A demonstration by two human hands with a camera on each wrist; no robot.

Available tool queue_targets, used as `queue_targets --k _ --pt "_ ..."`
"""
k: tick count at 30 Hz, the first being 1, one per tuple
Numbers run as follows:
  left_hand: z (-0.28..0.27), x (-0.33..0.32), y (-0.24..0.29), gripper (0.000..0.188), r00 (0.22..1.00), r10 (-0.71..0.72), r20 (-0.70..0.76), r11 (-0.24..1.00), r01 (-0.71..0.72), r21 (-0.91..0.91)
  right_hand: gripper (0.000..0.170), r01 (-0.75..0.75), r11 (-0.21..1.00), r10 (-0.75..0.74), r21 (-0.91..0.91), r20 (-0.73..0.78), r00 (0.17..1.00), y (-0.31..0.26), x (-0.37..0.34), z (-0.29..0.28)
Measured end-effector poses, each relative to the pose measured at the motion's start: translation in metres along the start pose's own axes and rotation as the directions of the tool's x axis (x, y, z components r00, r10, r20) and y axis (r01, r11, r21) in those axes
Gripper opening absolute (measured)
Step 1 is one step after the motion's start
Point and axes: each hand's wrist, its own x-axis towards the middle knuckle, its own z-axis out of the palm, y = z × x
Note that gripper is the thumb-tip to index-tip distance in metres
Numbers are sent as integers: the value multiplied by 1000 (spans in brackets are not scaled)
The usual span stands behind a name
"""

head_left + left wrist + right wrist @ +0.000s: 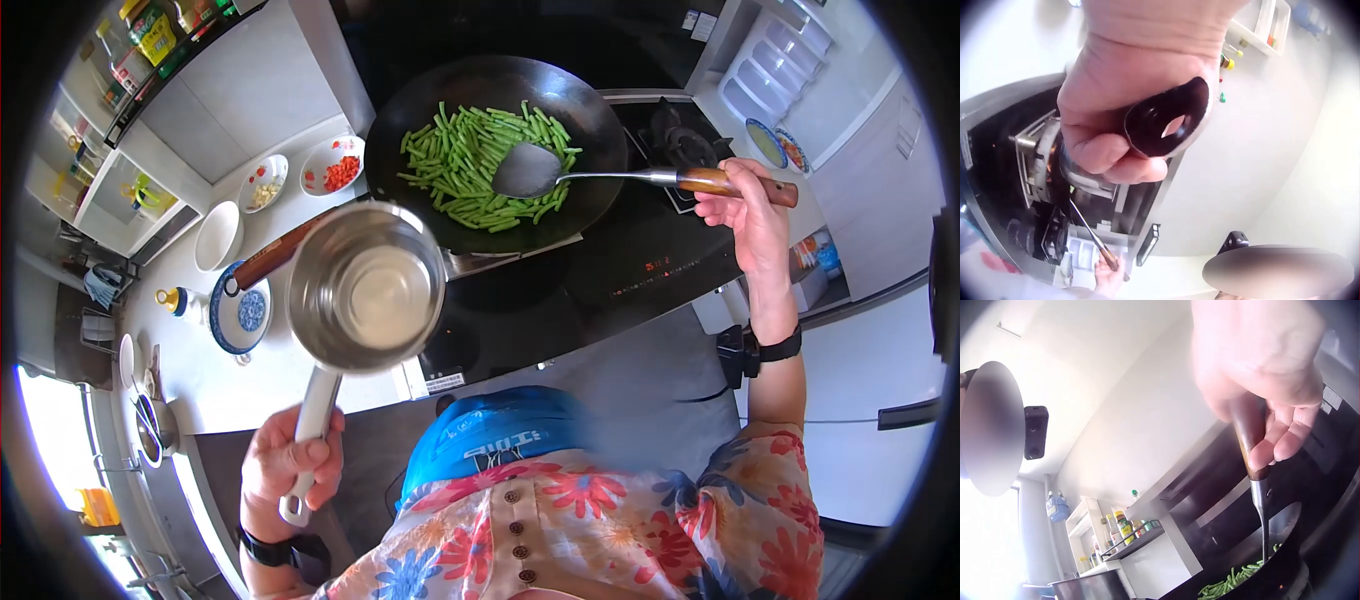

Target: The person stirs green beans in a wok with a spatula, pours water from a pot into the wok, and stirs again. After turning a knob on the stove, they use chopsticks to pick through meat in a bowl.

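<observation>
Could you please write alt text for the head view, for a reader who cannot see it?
A person's right hand holds a spatula in a wok of cut green beans, while the left hand grips a metal saucepan. Small bowls, one with chopped red pieces, stand left.

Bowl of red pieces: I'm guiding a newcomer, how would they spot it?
In the head view, find the big dark wok. Left of it stands a white bowl. It holds chopped red pieces, while the dish beside it holds pale ones.
</observation>
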Motion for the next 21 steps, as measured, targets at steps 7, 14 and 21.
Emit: queue_targets --k 7,14,21 --pt "45 72 44 25 986 80 148 957 -118 265 21 6 1000 -7 21 33 999 3 3 5" --pt "67 150 57 22 969 145 199 877 -219 428 22 -12 999 9 42 61 998 5 8 3" --pt "75 167 60 19 971 198 135 855 -238 460 22 -35 999 33 38 61 998 6 10 2"
